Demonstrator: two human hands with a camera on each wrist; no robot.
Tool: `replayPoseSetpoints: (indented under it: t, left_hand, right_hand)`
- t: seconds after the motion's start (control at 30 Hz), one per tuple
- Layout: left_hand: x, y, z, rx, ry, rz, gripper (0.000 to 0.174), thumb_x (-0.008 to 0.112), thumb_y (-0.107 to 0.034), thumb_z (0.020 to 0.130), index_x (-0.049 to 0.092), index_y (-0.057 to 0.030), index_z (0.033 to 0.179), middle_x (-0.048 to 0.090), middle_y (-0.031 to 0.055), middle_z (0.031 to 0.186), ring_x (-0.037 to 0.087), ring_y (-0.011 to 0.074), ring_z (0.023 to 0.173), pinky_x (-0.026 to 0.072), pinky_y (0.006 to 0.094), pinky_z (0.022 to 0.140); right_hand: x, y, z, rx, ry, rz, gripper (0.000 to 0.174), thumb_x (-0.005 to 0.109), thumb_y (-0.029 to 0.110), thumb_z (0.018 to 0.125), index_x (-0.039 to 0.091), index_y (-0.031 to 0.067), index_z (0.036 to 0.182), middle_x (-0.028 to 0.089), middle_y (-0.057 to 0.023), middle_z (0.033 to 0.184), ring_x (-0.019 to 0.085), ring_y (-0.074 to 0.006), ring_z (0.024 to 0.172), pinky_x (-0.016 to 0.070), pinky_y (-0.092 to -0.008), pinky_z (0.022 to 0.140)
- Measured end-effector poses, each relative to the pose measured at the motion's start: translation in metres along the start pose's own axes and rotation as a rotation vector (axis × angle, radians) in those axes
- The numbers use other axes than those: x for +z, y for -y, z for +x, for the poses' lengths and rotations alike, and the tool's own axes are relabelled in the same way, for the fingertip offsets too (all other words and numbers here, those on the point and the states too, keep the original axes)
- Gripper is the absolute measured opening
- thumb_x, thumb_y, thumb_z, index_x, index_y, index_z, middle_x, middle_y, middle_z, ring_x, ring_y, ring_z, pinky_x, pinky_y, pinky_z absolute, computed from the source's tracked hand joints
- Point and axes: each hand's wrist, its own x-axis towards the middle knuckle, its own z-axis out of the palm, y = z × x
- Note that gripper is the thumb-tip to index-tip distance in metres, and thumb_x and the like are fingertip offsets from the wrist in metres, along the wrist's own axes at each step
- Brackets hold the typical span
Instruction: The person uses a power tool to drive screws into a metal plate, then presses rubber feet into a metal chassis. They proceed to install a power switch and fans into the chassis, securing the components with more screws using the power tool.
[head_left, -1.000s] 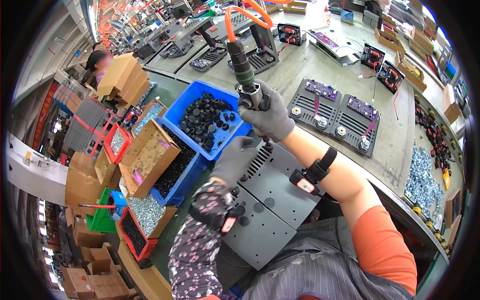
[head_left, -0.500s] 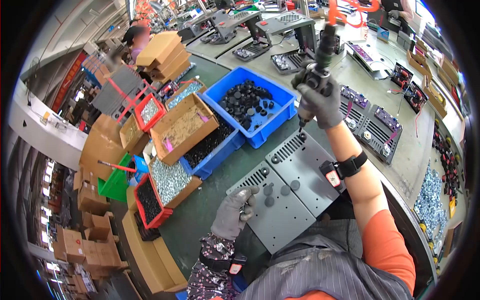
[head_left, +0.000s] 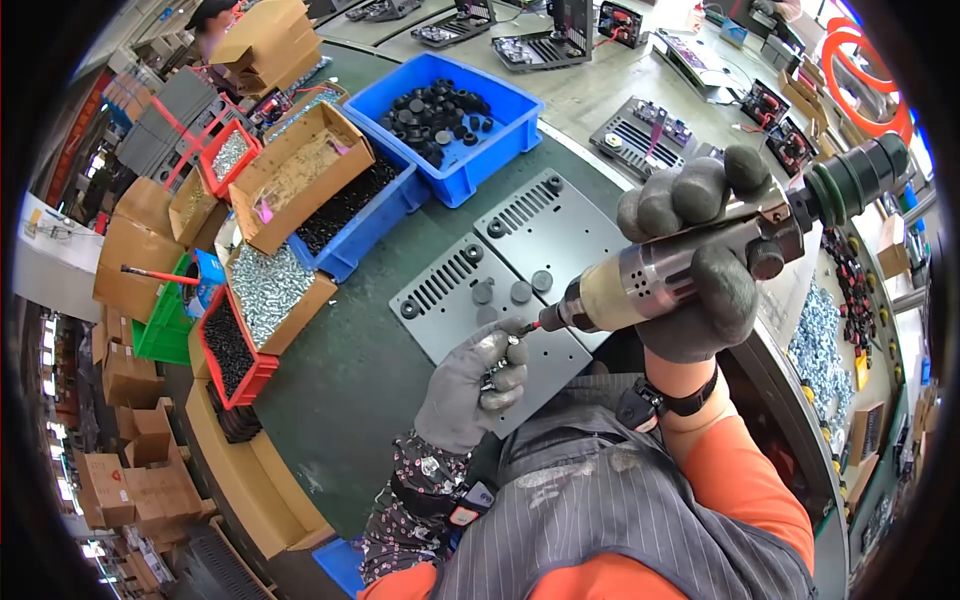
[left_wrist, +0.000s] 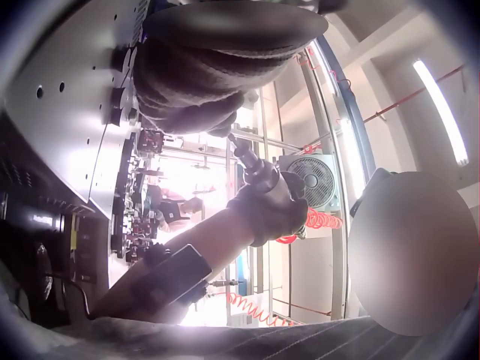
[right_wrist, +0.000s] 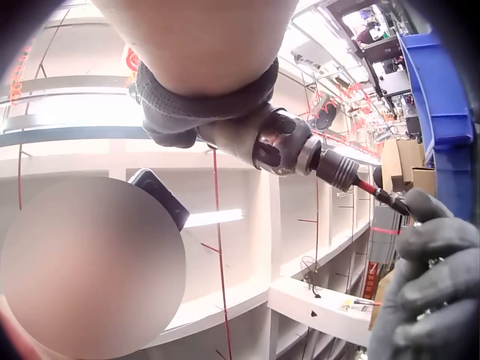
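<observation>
In the head view my gloved right hand (head_left: pixel 715 305) grips a powered screwdriver (head_left: pixel 640 280), which lies nearly level and points left. Its bit (right_wrist: pixel 382 196) reaches the thumb and fingertips of my gloved left hand (head_left: pixel 465 390). Several small shiny screws (head_left: pixel 492 374) show between the curled left fingers. Beyond the hands lie two grey slotted metal plates (head_left: pixel 440 290) side by side, with black round feet (head_left: pixel 473 252) at their slotted ends. Several dark round caps (head_left: pixel 541 281) rest loose on the plates. Whatever sits on the bit's tip is hidden by the left fingertips.
A blue bin (head_left: pixel 440 165) of black caps stands behind the plates. To the left are a cardboard tray (head_left: pixel 290 180), a box of silver screws (head_left: pixel 268 285) and a red bin (head_left: pixel 255 378) of black screws. Slotted plates with circuit boards (head_left: pixel 640 135) lie at back right.
My right hand brought the screwdriver from upright over the plate's far corner, back and down to the left hand. The left hand withdrew from that corner to the plates' near left side.
</observation>
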Motion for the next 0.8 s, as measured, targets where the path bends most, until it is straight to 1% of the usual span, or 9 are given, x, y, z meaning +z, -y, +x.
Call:
replayPoseSetpoints:
  t: [0.2, 0.33, 0.4, 0.5, 0.53, 0.6, 0.63, 0.73, 0.8]
  left_hand:
    - [0.005, 0.011, 0.001, -0.035, 0.053, 0.007, 0.028, 0.049, -0.016, 0.093, 0.052, 0.0025, 0.113, 0.054, 0.0026, 0.081, 0.039, 0.0075, 0.058, 0.0325, 0.0161, 0.043]
    - [0.004, 0.021, 0.005, -0.145, 0.171, -0.047, 0.028, 0.048, -0.016, 0.093, 0.052, 0.0057, 0.11, 0.053, 0.0026, 0.078, 0.038, 0.0068, 0.056, 0.0322, 0.0166, 0.042]
    - [0.019, 0.02, 0.003, -0.183, 0.119, 0.055, 0.032, 0.043, -0.019, 0.097, 0.049, 0.0041, 0.119, 0.05, -0.0022, 0.073, 0.038, 0.0039, 0.056, 0.0304, 0.0153, 0.044]
    - [0.021, 0.012, 0.015, 0.047, -0.043, 0.771, 0.04, 0.054, -0.03, 0.092, 0.055, 0.0011, 0.117, 0.054, -0.0021, 0.072, 0.047, 0.006, 0.06, 0.0387, 0.0171, 0.052]
    - [0.011, 0.011, 0.025, 0.048, -0.043, 0.775, 0.04, 0.054, -0.03, 0.092, 0.055, 0.0011, 0.117, 0.054, -0.0021, 0.072, 0.047, 0.006, 0.06, 0.0387, 0.0171, 0.052]
    - [0.008, 0.005, 0.043, 0.558, -0.133, 1.589, 0.032, 0.058, -0.03, 0.089, 0.063, -0.006, 0.109, 0.057, 0.0003, 0.073, 0.052, 0.0101, 0.065, 0.0439, 0.023, 0.057]
    - [0.021, 0.0, 0.043, 0.532, -0.275, 1.85, 0.024, 0.062, -0.028, 0.084, 0.066, -0.0113, 0.101, 0.062, 0.0043, 0.08, 0.058, 0.018, 0.07, 0.0478, 0.0311, 0.063]
    - [0.028, -0.003, 0.068, 0.603, -0.265, 2.233, 0.023, 0.064, -0.027, 0.08, 0.067, -0.0136, 0.098, 0.064, 0.0078, 0.084, 0.061, 0.025, 0.074, 0.0486, 0.0352, 0.066]
    - [0.035, -0.002, 0.083, 0.472, -0.301, 2.32, 0.021, 0.064, -0.026, 0.08, 0.067, -0.014, 0.096, 0.064, 0.0086, 0.087, 0.062, 0.0269, 0.079, 0.0488, 0.0375, 0.068]
  right_hand:
    - [-0.002, 0.011, -0.011, -0.051, 0.068, 0.02, 0.062, 0.065, 0.017, 0.073, 0.041, 0.0107, 0.13, 0.042, 0.0003, 0.087, 0.046, -0.0135, 0.072, 0.0385, -0.0295, 0.062]
    - [-0.024, 0.018, -0.004, -0.07, 0.442, 0.227, 0.062, 0.064, 0.016, 0.074, 0.038, 0.0086, 0.13, 0.042, 0.0, 0.086, 0.045, -0.0133, 0.072, 0.0384, -0.029, 0.062]
    - [-0.019, 0.024, -0.013, -0.009, -0.035, 0.141, 0.061, 0.064, 0.016, 0.075, 0.038, 0.0073, 0.129, 0.042, -0.0012, 0.086, 0.045, -0.0138, 0.077, 0.0384, -0.0288, 0.067]
    - [-0.043, 0.029, -0.01, -0.039, -0.175, 0.029, 0.063, 0.063, 0.016, 0.073, 0.038, 0.0032, 0.129, 0.053, -0.0079, 0.098, 0.052, -0.0201, 0.085, 0.0437, -0.0353, 0.076]
    - [-0.053, 0.03, -0.01, -0.051, -0.198, 0.001, 0.063, 0.062, 0.016, 0.073, 0.038, 0.0027, 0.13, 0.056, -0.0098, 0.1, 0.058, -0.0243, 0.088, 0.0486, -0.0403, 0.079]
    - [-0.059, 0.035, -0.011, -0.034, -0.23, -0.054, 0.063, 0.063, 0.017, 0.073, 0.038, 0.0022, 0.129, 0.054, -0.0087, 0.099, 0.054, -0.0219, 0.089, 0.0457, -0.0378, 0.08]
    - [-0.061, 0.037, -0.012, -0.013, -0.262, -0.112, 0.064, 0.064, 0.018, 0.073, 0.038, 0.0018, 0.129, 0.052, -0.0077, 0.099, 0.05, -0.0196, 0.089, 0.0429, -0.0352, 0.081]
    - [-0.07, 0.037, -0.017, 0.032, -0.265, -0.099, 0.065, 0.065, 0.018, 0.073, 0.038, 0.0015, 0.129, 0.052, -0.0073, 0.099, 0.051, -0.0199, 0.089, 0.0434, -0.0352, 0.083]
    - [-0.074, 0.041, -0.02, 0.044, -0.285, -0.104, 0.066, 0.066, 0.018, 0.072, 0.037, 0.0013, 0.13, 0.053, -0.0072, 0.1, 0.052, -0.0198, 0.09, 0.0435, -0.0347, 0.084]
